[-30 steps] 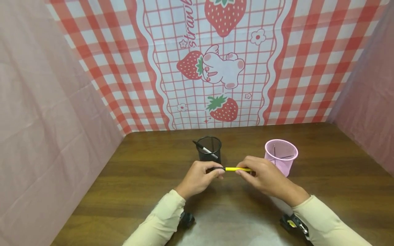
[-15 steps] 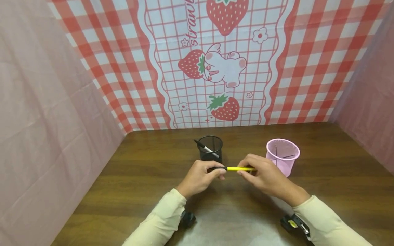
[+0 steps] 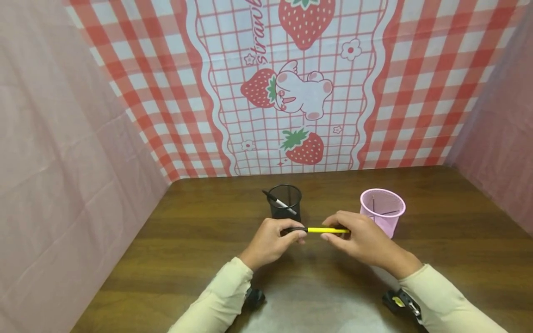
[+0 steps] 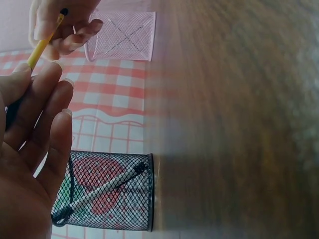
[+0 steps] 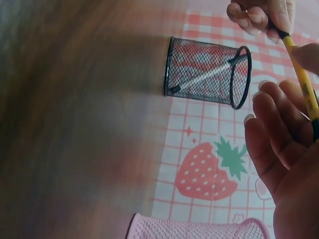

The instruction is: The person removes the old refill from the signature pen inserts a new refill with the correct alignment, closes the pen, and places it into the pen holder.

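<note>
A slim yellow marker (image 3: 326, 230) with black ends lies level between both hands. My left hand (image 3: 270, 240) pinches its black end between thumb and fingers. Around the yellow end, my right hand (image 3: 362, 240) has its thumb and fingers parted, with the marker lying in the gap; in the right wrist view (image 5: 294, 159) its fingers look loose. Behind the left hand stands a black mesh pen cup (image 3: 287, 212) with a white, black-capped marker (image 4: 99, 191) leaning in it. A pink mesh pen cup (image 3: 383, 217) stands behind the right hand.
The brown wooden table (image 3: 191, 231) runs back to a red-and-white strawberry cloth (image 3: 308, 92). Pink cloth walls (image 3: 75, 162) close off both sides. Dark wrist cameras (image 3: 395, 300) hang under the forearms.
The right thumb and fingers have parted from their pinch on the yellow end, and that hand has shifted slightly right. The left hand keeps its hold on the black end.
</note>
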Action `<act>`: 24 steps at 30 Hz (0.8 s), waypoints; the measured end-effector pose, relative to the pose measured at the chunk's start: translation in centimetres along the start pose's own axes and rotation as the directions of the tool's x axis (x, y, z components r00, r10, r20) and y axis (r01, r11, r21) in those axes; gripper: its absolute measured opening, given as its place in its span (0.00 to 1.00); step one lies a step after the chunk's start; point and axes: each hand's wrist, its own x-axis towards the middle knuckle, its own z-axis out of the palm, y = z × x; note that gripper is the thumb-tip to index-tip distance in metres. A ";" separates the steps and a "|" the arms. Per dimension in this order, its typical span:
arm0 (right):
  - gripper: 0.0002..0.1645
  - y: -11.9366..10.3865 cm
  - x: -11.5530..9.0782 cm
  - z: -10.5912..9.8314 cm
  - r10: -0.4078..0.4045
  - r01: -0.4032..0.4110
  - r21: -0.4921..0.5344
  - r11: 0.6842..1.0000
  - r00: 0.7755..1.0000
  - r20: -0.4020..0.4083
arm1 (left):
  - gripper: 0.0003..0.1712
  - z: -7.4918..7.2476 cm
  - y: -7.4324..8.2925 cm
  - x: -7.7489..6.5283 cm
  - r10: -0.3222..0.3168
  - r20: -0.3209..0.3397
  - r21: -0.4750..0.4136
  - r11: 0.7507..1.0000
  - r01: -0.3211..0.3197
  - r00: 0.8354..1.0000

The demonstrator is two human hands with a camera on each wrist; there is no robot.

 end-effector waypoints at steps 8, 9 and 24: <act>0.06 0.3 -0.1 -0.6 -0.055 0.054 0.018 0.998 0.998 0.024 | 0.07 0.1 0.1 0.2 0.023 -0.010 0.006 1.000 -0.023 1.000; 0.04 0.3 -0.1 -0.6 -0.060 0.060 0.023 0.998 0.998 0.027 | 0.06 0.1 0.0 0.2 0.024 -0.012 0.008 1.000 -0.024 1.000; 0.12 0.1 -0.1 -0.2 -0.065 0.065 0.063 0.996 0.998 0.004 | 0.07 -0.2 -0.1 -0.2 -0.018 -0.005 -0.009 1.000 0.017 1.000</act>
